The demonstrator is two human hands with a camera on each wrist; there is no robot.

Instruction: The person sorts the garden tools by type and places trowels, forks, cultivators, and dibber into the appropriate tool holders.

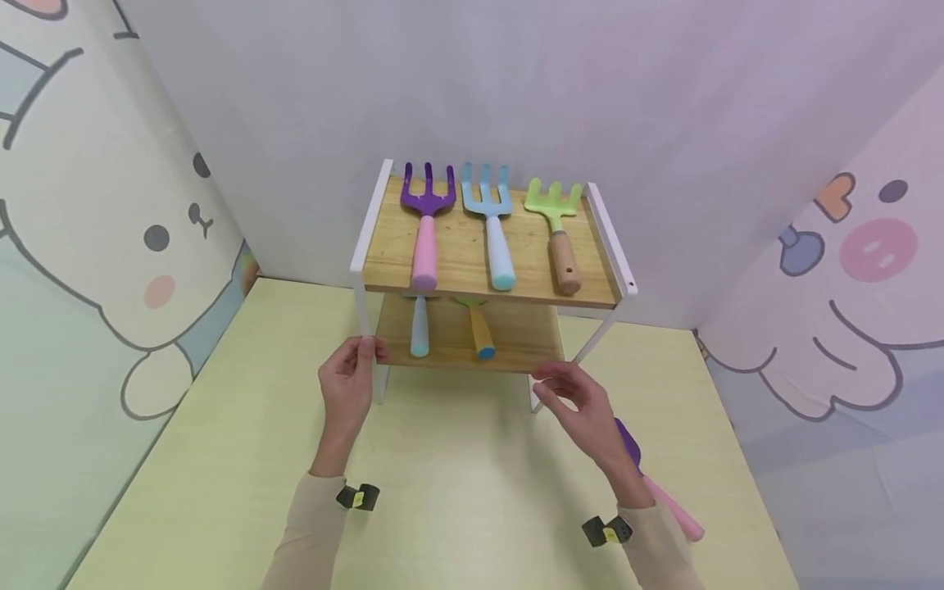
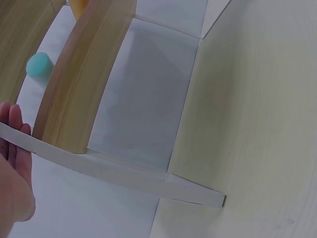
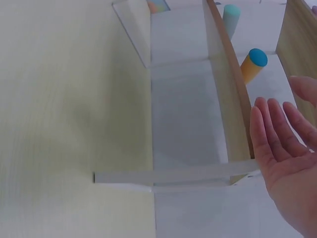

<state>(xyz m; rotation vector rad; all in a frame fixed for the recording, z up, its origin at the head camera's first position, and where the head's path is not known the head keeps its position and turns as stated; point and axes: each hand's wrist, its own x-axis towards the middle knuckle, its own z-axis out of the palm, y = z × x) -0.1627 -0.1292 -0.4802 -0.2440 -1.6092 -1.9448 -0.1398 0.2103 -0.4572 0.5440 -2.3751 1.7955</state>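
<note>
A two-tier rack with wooden shelves (image 1: 457,254) and white side frames stands on the table. My left hand (image 1: 350,385) grips its left front post (image 2: 114,171), with fingers behind it. Beside the lower shelf's (image 1: 509,328) right end, my right hand (image 1: 586,414) has loosely bent, parted fingers and holds nothing. On top lie a purple hand fork with pink handle (image 1: 425,246), a light blue hand fork (image 1: 497,246) and a green hand fork with wooden handle (image 1: 565,258). Below lie a light blue handle (image 1: 419,328) and a yellow-orange handle (image 1: 482,332); their heads are mostly hidden.
A purple-headed tool with a pink handle (image 1: 674,510) lies on the pale yellow table (image 1: 457,508), partly under the right forearm. Behind the rack hangs a plain pale backdrop (image 1: 472,90). Cartoon-printed panels (image 1: 96,205) stand on both sides.
</note>
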